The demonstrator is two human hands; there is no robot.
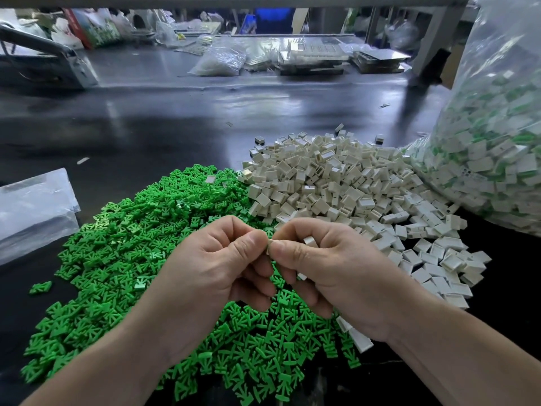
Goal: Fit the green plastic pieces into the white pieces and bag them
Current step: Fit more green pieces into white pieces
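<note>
A big heap of green plastic pieces (140, 230) covers the dark table at the left and front. A heap of white box-shaped pieces (336, 183) lies to its right. My left hand (213, 268) and my right hand (330, 268) meet above the green heap, fingertips touching. My right hand holds white pieces (310, 241) in its curled fingers. Between both thumbs and forefingers a small piece is pinched, almost wholly hidden by the fingers. A large clear bag (497, 136) full of assembled white-and-green pieces stands at the right.
Flat empty clear bags (32, 206) lie at the left edge. The dark glossy table (175, 121) stretches away behind the heaps. Across it are more bags, trays and clutter (292, 57), and a metal frame post (433, 39) at the right.
</note>
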